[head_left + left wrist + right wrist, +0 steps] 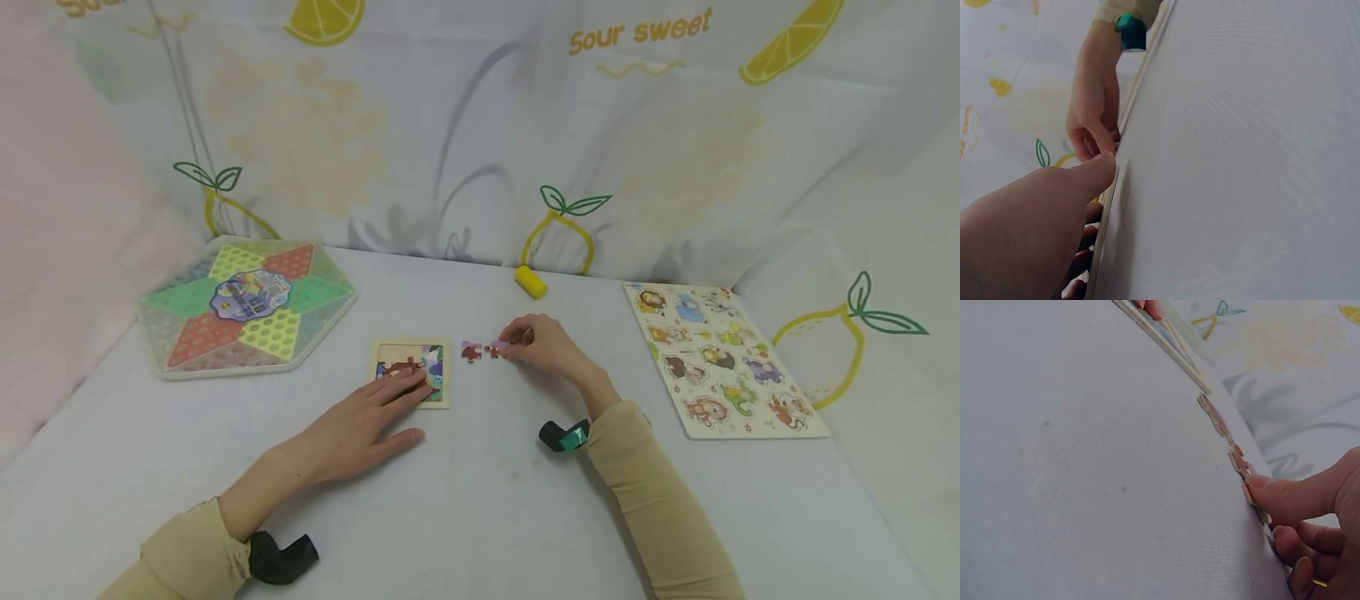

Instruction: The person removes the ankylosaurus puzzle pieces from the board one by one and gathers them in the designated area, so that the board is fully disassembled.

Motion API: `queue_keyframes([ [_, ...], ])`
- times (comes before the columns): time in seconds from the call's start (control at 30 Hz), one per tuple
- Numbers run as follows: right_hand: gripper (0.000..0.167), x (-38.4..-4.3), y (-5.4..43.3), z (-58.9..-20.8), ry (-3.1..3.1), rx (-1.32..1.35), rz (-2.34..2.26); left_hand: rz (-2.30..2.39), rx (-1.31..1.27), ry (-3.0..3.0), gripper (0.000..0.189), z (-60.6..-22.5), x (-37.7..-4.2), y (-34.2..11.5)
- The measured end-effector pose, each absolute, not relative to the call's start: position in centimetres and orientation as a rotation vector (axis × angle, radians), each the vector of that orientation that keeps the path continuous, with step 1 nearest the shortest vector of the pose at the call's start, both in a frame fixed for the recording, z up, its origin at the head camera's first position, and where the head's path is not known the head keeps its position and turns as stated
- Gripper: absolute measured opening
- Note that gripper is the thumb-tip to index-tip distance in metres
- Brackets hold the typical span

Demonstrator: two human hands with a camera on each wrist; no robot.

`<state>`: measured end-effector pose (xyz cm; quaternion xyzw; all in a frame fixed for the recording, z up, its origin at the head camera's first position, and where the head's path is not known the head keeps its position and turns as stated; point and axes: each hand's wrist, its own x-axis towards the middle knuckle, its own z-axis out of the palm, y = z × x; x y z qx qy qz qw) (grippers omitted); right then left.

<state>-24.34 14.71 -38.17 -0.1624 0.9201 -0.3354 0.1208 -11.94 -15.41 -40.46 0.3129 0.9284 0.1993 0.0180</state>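
A small wooden jigsaw tray (448,367) with a partly filled picture lies on the white table. My left hand (363,429) rests on it, fingers stretched over the lower part of the picture and thumb out on the cloth. To the tray's right lies a loose brown and purple puzzle piece (471,351). My right hand (546,343) is at the neighbouring puzzle piece (494,350), pinching its right end with thumb and forefinger low at the table. In the right wrist view the thumb presses on this piece (1249,492), while the other fingers are curled behind it.
A hexagonal Chinese checkers box (247,308) lies at the left. On the right is a wooden animal peg board (720,362). A yellow cylinder (531,282) sits at the back, near the lemon-print curtain (480,125). Both wrists wear black camera mounts.
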Motion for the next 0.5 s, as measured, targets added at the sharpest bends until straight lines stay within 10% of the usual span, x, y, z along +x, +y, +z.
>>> queue_keyframes([
  [0.5,0.021,-24.25,14.81,-38.32,2.696,-0.470,-0.989,0.649,0.974,2.883,0.062,-40.41,-11.74,-15.41],
])
